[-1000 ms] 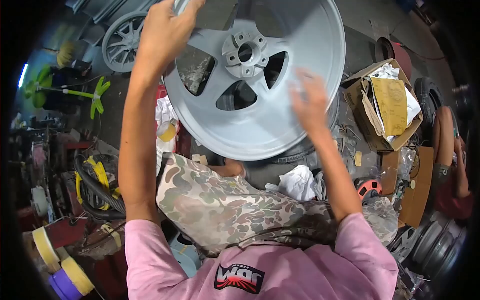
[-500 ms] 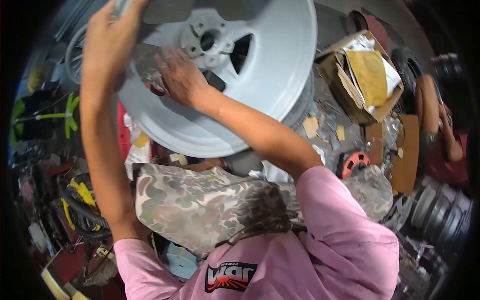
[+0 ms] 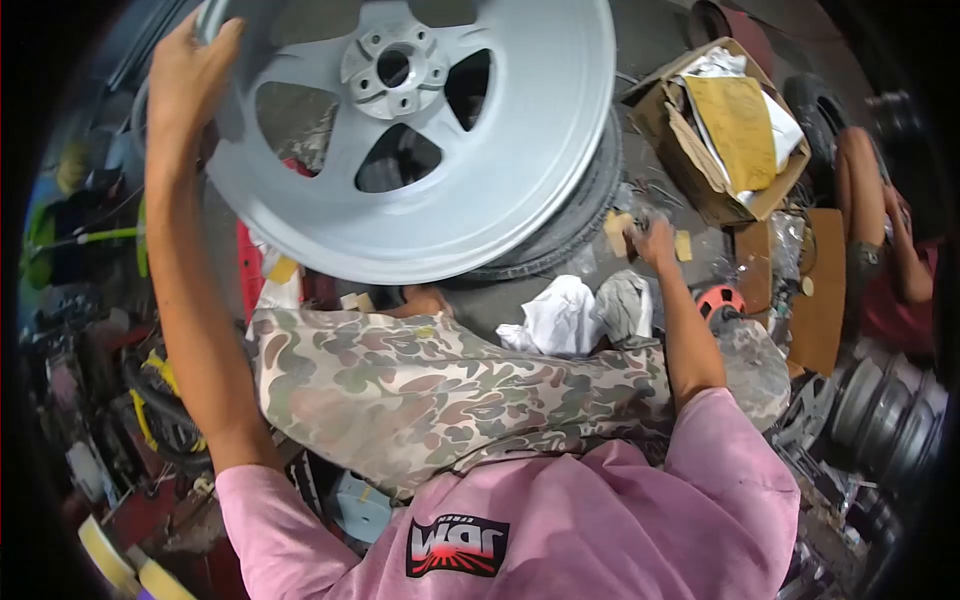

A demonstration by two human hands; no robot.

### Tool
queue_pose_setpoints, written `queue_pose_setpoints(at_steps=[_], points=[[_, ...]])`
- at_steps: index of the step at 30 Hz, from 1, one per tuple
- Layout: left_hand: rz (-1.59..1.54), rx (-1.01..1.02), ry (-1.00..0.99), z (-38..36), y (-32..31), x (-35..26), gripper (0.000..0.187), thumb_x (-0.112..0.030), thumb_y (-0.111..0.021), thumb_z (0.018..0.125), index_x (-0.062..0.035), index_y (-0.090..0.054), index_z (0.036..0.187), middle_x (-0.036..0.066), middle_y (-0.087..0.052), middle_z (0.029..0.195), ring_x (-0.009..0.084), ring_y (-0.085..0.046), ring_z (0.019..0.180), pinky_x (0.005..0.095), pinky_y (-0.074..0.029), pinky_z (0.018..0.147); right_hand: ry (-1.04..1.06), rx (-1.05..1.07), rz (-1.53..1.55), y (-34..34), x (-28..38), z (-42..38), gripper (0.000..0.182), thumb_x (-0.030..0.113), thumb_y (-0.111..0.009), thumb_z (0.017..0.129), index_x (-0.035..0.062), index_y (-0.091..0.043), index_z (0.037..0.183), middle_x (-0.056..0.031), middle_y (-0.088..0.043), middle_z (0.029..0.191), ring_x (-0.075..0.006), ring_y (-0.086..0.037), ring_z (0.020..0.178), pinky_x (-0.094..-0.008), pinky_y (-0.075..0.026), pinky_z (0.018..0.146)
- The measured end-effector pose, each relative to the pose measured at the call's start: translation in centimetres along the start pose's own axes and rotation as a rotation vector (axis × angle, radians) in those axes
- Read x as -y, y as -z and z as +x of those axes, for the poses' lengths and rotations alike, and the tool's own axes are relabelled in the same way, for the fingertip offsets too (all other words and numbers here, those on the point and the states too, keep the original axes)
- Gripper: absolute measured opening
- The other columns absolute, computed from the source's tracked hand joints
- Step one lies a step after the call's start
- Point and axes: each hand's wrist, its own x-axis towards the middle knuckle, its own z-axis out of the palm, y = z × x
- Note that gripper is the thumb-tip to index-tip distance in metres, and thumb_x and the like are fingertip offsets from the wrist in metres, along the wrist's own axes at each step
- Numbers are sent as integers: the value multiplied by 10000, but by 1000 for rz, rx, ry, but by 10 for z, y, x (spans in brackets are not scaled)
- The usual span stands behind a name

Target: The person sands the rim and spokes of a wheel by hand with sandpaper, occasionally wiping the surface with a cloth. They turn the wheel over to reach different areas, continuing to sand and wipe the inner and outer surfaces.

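My left hand (image 3: 190, 75) grips the rim edge of a pale grey car wheel (image 3: 500, 190) at the upper left. The wheel is tilted toward me, its spokes and hub facing up, over a black tyre (image 3: 575, 225). Down on the floor to the right of the wheel is my right hand (image 3: 656, 243), fingers curled and drawn together; whatever is between them is too small to make out. Beside those fingers lie a tan piece of sandpaper-like sheet (image 3: 617, 234) and a smaller yellowish piece (image 3: 683, 246).
White cloths (image 3: 560, 315) lie between my right forearm and the wheel. An open cardboard box (image 3: 690, 185) holds papers. A red-orange disc (image 3: 720, 300) sits beyond my forearm. Another person's leg (image 3: 856, 190) shows at right, above stacked wheels (image 3: 885, 410). A corrugated hose (image 3: 165, 405) is at left.
My right hand has left the wheel's spokes and moved right and down to the floor. The wheel appears slightly higher and farther left in view, my left hand still on its rim.
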Motion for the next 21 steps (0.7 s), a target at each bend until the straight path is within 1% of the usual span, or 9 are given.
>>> queue_pose_setpoints(at_steps=[1, 3, 5, 10, 14, 17, 19, 20, 21], points=[[126, 1, 58, -1, 3, -14, 412, -364, -721, 954, -23, -734, 1185, -62, -563, 684, 51, -485, 614, 245, -400, 561, -82, 9, -75, -8, 10, -15, 546, 386, -822, 787, 18, -638, 1146, -259, -629, 1200, -463, -586, 1145, -536, -483, 951], [77, 118, 163, 13, 10, 6, 438, -401, -737, 946, -26, -741, 1173, -60, -570, 688, 48, -484, 619, 236, -394, 559, -145, 21, -121, -19, 30, -28, 611, 383, -852, 763, 18, -613, 1191, -243, -599, 1237, -452, -560, 1189, -538, -472, 973], [111, 93, 157, 11, 15, 11, 449, -420, -736, 944, -22, -744, 1152, -58, -569, 689, 51, -488, 628, 238, -399, 571, -236, 73, -177, -14, 39, -29, 688, 336, -889, 732, 48, -574, 1271, -219, -542, 1270, -448, -527, 1229, -542, -472, 972], [121, 38, 134, 11, 6, 2, 519, -513, -723, 937, -6, -766, 1034, -40, -576, 702, 64, -519, 696, 249, -434, 660, -208, 90, -97, -1, 49, -27, 707, 289, -897, 724, 52, -568, 1303, -218, -526, 1258, -447, -518, 1246, -557, -475, 975], [113, 83, 152, 22, 13, 23, 535, -519, -728, 931, -13, -756, 1101, -34, -591, 707, 69, -526, 688, 253, -445, 663, -168, -15, -130, -16, 38, -34, 711, 295, -886, 732, 68, -573, 1328, -194, -510, 1336, -417, -523, 1245, -551, -478, 994], [94, 148, 320, 19, 14, 13, 540, -496, -683, 976, 10, -727, 1160, -17, -636, 794, 71, -543, 762, 246, -458, 728, -138, 41, -193, -20, 33, -30, 595, 268, -862, 744, 51, -632, 1248, -202, -504, 1360, -415, -507, 1272, -561, -482, 982], [94, 103, 145, 15, 10, 3, 306, -271, -638, 1008, 2, -717, 1123, 8, -675, 842, 95, -553, 752, 327, -484, 693, -156, 140, -167, 12, 58, -22, 515, 265, -844, 753, 39, -666, 1180, -217, -544, 1314, -420, -528, 1240, -552, -483, 980], [80, 73, 61, 14, 9, 4, 322, -277, -653, 990, 7, -712, 1130, 64, -700, 824, 124, -579, 767, 356, -493, 717, -187, 244, -147, 23, 67, -20, 440, 263, -826, 763, 28, -699, 1113, -232, -585, 1269, -425, -549, 1209, -543, -484, 977], [79, 70, 68, 12, 9, 4, 322, -277, -653, 990, 7, -712, 1130, 64, -700, 824, 124, -579, 767, 356, -493, 717, -182, 245, -152, 17, 57, -16, 440, 263, -826, 763, 28, -699, 1113, -232, -585, 1269, -425, -549, 1209, -543, -484, 977]])
